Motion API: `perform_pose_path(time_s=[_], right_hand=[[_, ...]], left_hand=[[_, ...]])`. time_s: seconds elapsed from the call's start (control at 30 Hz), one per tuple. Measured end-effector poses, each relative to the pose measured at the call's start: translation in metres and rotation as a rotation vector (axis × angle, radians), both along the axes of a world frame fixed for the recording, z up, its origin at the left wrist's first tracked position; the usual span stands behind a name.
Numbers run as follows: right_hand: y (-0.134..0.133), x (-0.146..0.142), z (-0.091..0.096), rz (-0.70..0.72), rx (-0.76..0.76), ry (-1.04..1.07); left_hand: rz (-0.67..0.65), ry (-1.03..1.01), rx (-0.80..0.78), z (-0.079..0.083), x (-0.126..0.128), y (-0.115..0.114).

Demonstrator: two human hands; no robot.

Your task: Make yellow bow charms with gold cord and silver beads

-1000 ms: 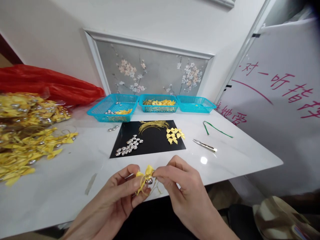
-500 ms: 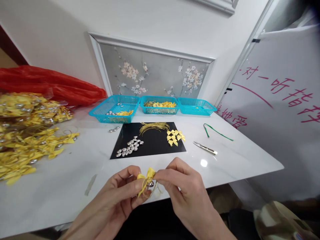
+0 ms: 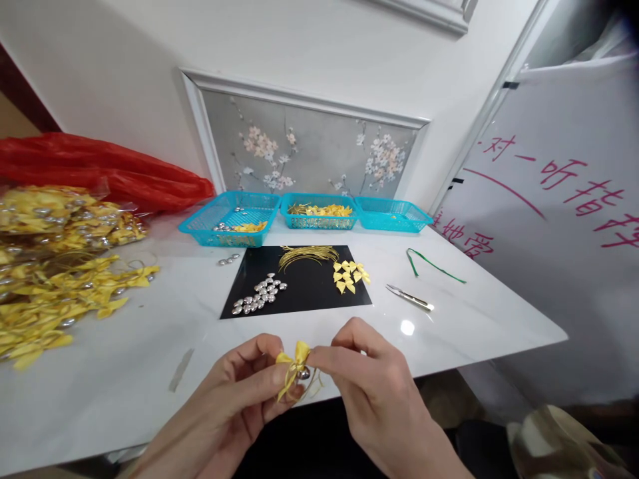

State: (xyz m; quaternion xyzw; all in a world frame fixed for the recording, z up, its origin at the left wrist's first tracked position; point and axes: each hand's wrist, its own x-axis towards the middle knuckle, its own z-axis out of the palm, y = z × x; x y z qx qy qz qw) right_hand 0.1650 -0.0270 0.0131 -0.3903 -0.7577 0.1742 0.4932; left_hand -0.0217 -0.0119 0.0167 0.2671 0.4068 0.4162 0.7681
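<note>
A yellow ribbon bow (image 3: 298, 356) with a silver bell-like bead (image 3: 303, 374) and thin gold cord (image 3: 315, 384) is held just over the table's front edge. My left hand (image 3: 244, 386) pinches the bow from the left, its fingers closed round the ribbon tails. From the right, my right hand (image 3: 374, 382) pinches at the bow's knot, thumb and index finger together. The fingertips hide part of the knot. Beyond the hands lies a black mat (image 3: 299, 286) bearing silver beads (image 3: 259, 296), gold cords (image 3: 309, 253) and small yellow bows (image 3: 347, 274).
Three blue baskets (image 3: 229, 216) stand along the wall, some holding yellow bows and beads. Thread snips (image 3: 409, 297) and a green ribbon (image 3: 434, 265) lie at right. Finished-looking bow pieces (image 3: 64, 299) and a red bag (image 3: 100, 169) fill the left. A whiteboard (image 3: 564, 219) stands at right.
Both hands and the bow have shifted slightly down in the picture. The bow has turned a little, and the silver bead shows slightly further right. Both hands still pinch it.
</note>
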Motion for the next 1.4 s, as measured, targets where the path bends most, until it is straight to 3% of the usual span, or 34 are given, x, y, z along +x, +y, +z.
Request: perform_pose_path(time_s=[0.07,0.23,0.43,1.1,1.4], right_hand=[[-0.0001,0.0000,-0.0005,0.007,-0.003,0.002],[-0.0001,0.0002,-0.0007,0.020,-0.023,0.012],[0.0006,-0.0006,-0.0018,0.022,-0.008,0.016],[-0.0024,-0.0001,0.0002,-0.028,0.030,-0.109],[0.0011,-0.0038,-0.0049,0.022,0.017,0.042]], left_hand=[[0.002,0.005,-0.006,0.0000,0.0004,0.0003],[0.163,0.097,-0.103,0.0005,0.0033,-0.0024],[0.211,0.121,-0.143,0.0032,0.0043,-0.0035],[0.186,0.161,-0.022,0.0006,0.0015,-0.0055],[0.152,0.154,0.042,0.0001,0.0010,-0.0075]])
